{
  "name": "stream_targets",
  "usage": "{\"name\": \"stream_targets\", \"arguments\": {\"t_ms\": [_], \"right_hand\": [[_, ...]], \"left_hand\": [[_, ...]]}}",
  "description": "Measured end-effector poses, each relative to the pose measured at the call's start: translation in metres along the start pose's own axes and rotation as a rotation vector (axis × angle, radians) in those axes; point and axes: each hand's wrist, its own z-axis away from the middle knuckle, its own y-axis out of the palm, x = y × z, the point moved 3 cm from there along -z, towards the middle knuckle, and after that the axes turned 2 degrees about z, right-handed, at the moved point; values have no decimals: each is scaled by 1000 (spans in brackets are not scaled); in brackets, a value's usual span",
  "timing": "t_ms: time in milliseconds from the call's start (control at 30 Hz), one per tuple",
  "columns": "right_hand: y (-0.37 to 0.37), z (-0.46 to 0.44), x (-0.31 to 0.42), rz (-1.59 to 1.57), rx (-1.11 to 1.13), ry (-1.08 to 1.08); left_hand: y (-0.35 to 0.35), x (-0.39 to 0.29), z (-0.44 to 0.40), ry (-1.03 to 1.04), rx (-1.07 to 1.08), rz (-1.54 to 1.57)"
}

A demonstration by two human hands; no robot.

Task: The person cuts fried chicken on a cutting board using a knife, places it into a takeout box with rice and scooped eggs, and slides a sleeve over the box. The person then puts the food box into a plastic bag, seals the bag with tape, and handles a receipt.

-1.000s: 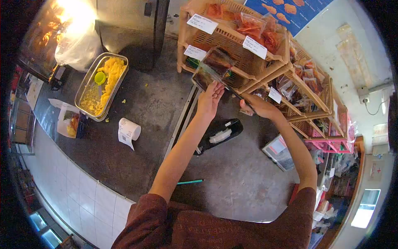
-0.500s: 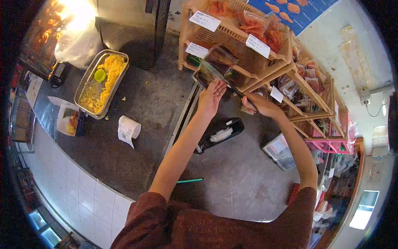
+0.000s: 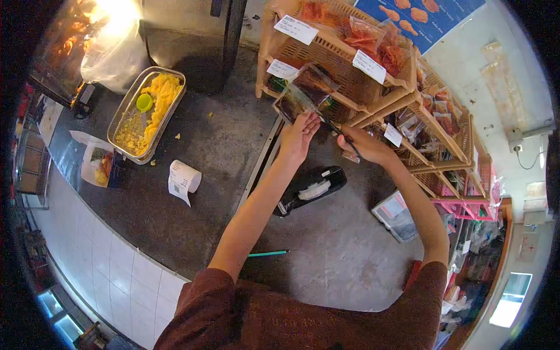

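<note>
My left hand is closed on a strip of clear plastic sachets with dark contents, held up in front of the wooden rack. My right hand grips black-handled scissors; their blades point at the sachets' lower edge, close to my left fingertips. Whether the blades are open or closed there is too small to tell. Below both hands a black tape dispenser with a white roll lies on the counter.
A tiered wooden rack with labelled baskets of packets stands ahead and right. On the left are a steel tray of yellow food, a curled receipt and a paper food box. A green pen and a clear-lidded box lie nearer.
The view has shifted slightly. Both hands stay at the sachets; the scissors and the fingers of my right hand have moved a little. The sachets remain in my left hand.
</note>
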Motion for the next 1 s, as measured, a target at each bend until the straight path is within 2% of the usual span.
{"name": "stream_targets", "arguments": {"t_ms": [67, 167, 267, 433, 567, 767, 1000], "right_hand": [[2, -3, -1, 3, 12, 30], [6, -2, -4, -3, -161, -82], [2, 1, 7, 46, -35, -52], [-2, 3, 16, -23, 48, 2], [5, -4, 1, -43, 70, 60], [-4, 0, 17, -11, 92, 104], [0, -2, 24, -117, -101, -85]], "left_hand": [[0, 1, -1, 5, 7, 2], [1, -2, 1, 14, -1, -5], [3, -1, 3, 5, -8, 4], [2, -2, 4, -8, 2, -19], [3, -2, 5, 14, -1, -47], [4, -4, 6, 30, -13, -81], [2, -2, 4, 65, -34, -118]]}}
